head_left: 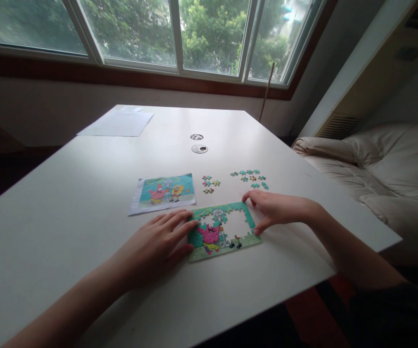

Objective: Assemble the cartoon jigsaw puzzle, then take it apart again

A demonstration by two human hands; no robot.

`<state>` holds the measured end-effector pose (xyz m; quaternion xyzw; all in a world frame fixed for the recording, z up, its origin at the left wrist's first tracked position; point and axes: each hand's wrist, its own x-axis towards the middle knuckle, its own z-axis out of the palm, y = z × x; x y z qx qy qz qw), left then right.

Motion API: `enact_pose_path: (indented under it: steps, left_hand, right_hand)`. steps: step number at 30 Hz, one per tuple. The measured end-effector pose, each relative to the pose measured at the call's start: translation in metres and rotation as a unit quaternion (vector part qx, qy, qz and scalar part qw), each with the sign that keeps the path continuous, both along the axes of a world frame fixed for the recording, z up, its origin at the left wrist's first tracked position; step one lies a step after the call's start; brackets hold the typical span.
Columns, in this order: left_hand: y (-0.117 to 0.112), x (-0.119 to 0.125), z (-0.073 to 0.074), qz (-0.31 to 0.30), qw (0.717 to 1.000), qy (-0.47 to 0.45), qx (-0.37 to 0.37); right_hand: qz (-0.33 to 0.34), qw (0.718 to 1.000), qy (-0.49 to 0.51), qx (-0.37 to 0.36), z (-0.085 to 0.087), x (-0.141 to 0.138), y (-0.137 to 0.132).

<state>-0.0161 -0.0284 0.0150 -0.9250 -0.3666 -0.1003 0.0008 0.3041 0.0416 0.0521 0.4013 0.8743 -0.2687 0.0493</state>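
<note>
A partly assembled jigsaw puzzle (212, 238) lies flat in front of me, showing a pink starfish cartoon figure and a pale-headed one. Its right half has a large gap with the white table showing through; a smaller gap is at the upper left. My left hand (160, 237) holds the puzzle's left edge, fingertips on the border and thumb lower down. At the opposite edge, my right hand (272, 210) grips the border with fingers at the top corner and thumb near the bottom. Loose puzzle pieces (249, 179) lie beyond it, with another small group (209, 183) to their left.
A printed reference picture (167, 192) lies on the white table (122, 159), left of the loose pieces. Two round flat items (199, 149) are farther back. Paper sheets (118, 123) lie at the far left corner. A cream sofa (383, 164) stands at the right.
</note>
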Motion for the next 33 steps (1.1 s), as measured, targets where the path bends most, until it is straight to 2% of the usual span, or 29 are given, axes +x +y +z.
enact_pose_path:
  steps: [8, 14, 18, 25, 33]
  left_hand:
    - [-0.001, 0.002, 0.0, 0.001, 1.0, 0.003, -0.006]
    - [-0.002, 0.003, 0.002, 0.006, 1.0, 0.002, -0.013]
    - [-0.001, 0.003, 0.0, 0.007, 1.0, -0.005, -0.016]
    - [-0.002, 0.003, 0.002, 0.007, 1.0, -0.01, -0.016]
    - [-0.002, 0.003, 0.004, 0.008, 1.0, -0.004, -0.019]
  right_hand:
    - [0.009, 1.0, 0.006, 0.022, 0.003, -0.001, 0.008]
    - [0.01, 0.991, 0.048, 0.126, 0.001, -0.022, 0.041]
    - [0.012, 0.987, 0.07, 0.144, -0.003, -0.046, 0.068]
    - [-0.024, 0.986, 0.091, 0.137, -0.014, -0.081, 0.104]
    - [-0.016, 0.993, 0.086, 0.079, -0.016, -0.099, 0.119]
